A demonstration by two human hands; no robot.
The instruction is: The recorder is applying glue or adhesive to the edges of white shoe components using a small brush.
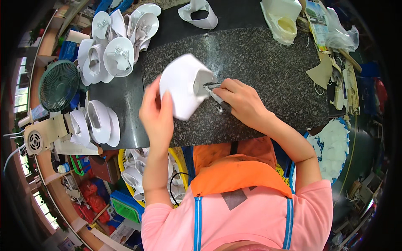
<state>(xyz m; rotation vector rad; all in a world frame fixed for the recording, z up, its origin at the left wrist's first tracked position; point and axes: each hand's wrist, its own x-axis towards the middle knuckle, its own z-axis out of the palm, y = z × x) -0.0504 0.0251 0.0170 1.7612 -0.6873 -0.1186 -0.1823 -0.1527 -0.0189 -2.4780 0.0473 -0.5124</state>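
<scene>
Over the stone-topped bench, my left hand [157, 111] grips a white shoe upper [181, 85] by its left side, thumb toward me and fingers behind. The upper is tilted, with its opening facing right. My right hand [243, 98] is closed around a metal hand tool [220, 99] with dark handles that looks like pincers. The tool's metal jaws meet the edge of the upper's opening. Motion blurs the upper and the left fingers, so whether the jaws bite the edge cannot be told.
Several white uppers with glittery trim [119, 56] are heaped at the far left. More uppers [100, 121] stand near a beige machine [42, 136] and a green fan [58, 85]. A yellow basket [121, 161] holds others below the bench; a blue basket [345, 138] with white pieces is at right.
</scene>
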